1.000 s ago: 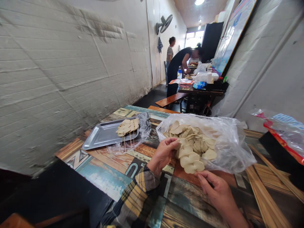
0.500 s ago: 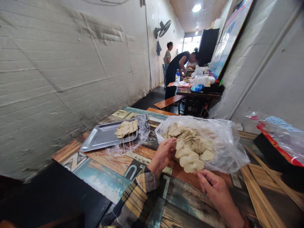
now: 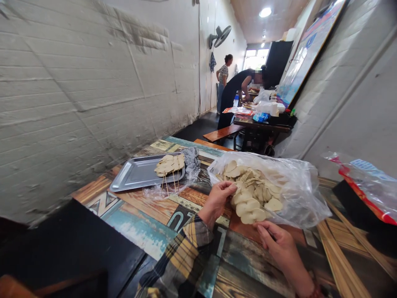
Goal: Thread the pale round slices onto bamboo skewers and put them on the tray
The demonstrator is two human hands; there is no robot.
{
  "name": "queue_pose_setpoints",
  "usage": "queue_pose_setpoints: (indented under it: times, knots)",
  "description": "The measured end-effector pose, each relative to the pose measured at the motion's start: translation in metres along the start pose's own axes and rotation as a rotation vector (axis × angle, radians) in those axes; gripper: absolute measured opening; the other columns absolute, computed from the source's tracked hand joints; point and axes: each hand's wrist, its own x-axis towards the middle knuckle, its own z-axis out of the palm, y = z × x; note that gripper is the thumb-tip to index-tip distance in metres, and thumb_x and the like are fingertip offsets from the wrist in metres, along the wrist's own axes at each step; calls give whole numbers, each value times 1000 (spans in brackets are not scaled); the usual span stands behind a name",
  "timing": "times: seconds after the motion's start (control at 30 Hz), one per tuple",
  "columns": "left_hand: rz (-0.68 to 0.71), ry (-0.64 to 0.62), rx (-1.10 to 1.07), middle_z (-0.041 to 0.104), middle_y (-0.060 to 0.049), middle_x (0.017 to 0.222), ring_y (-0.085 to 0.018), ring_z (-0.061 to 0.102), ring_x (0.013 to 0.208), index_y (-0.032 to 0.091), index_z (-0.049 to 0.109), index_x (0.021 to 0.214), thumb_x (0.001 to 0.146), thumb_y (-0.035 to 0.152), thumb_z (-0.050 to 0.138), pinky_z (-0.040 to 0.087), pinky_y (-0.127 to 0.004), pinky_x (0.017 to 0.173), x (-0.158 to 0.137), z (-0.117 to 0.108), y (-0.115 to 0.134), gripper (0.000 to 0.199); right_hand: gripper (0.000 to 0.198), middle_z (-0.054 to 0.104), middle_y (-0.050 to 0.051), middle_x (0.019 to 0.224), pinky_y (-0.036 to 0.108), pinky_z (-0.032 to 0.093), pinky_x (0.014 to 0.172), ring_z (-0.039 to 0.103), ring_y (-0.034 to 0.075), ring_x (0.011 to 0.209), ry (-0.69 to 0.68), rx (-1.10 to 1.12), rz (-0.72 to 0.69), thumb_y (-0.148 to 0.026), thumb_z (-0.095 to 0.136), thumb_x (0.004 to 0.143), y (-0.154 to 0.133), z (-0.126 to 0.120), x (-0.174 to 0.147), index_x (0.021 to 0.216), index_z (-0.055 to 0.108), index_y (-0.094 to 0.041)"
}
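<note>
My right hand (image 3: 281, 244) is closed in a pinch at the near end of a skewer of thin, round beige slices (image 3: 252, 211); its stick is mostly hidden. At the far end of that row, my left hand (image 3: 217, 200) pinches a beige slice between thumb and fingers. Just behind, a clear plastic bag (image 3: 300, 194) lies open, holding a heap of loose slices (image 3: 257, 182). To the left, finished-looking skewers (image 3: 169, 164) rest on a grey metal tray (image 3: 133, 176), their bare sticks sticking out over its near edge.
Crumpled plastic wrap (image 3: 191, 165) lies at the tray's right end. On the right are bare wooden sticks (image 3: 338, 256) and a black container (image 3: 356, 203) with red-edged packaging (image 3: 369, 186). Beyond the patterned table (image 3: 136, 223), a bench (image 3: 223, 133) and two people (image 3: 235, 91) are visible.
The view has shifted slightly, so the tray and bag appear further right. My left hand's fingertips have moved a little along the far slices. The right hand keeps its pinch.
</note>
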Motion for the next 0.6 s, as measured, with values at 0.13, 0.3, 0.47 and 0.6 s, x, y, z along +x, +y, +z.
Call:
queue_pose_setpoints:
  times: [0.13,0.3,0.47,0.6]
  knots:
    - [20,46,0,55,3,61,-5,43,52,13,66,70,51,37,84,29,-21,51,4,-5,1,36,43,51,-2,51,26,37,46,47,14,46,-29,15,20,-53,53,83,0,-1,0,93,71,-15]
    - [38,115,-39,55,3,62,-6,43,52,13,65,73,49,38,84,29,-21,50,12,-16,4,39,43,66,3,60,26,48,50,59,17,52,-39,-95,-13,-53,56,80,8,-6,-7,95,74,-17]
    - [32,87,8,54,3,61,-6,43,52,13,63,71,51,39,81,28,-20,50,12,-20,0,38,32,76,6,92,26,56,76,70,23,85,-28,-196,-36,-49,62,76,28,-6,-26,88,77,-24]
    - [26,86,-29,54,3,63,-6,44,51,14,61,76,57,43,77,30,-20,48,8,-15,0,39,34,76,4,97,22,57,75,71,22,89,43,-208,7,-51,61,76,36,-6,-37,91,77,-25]
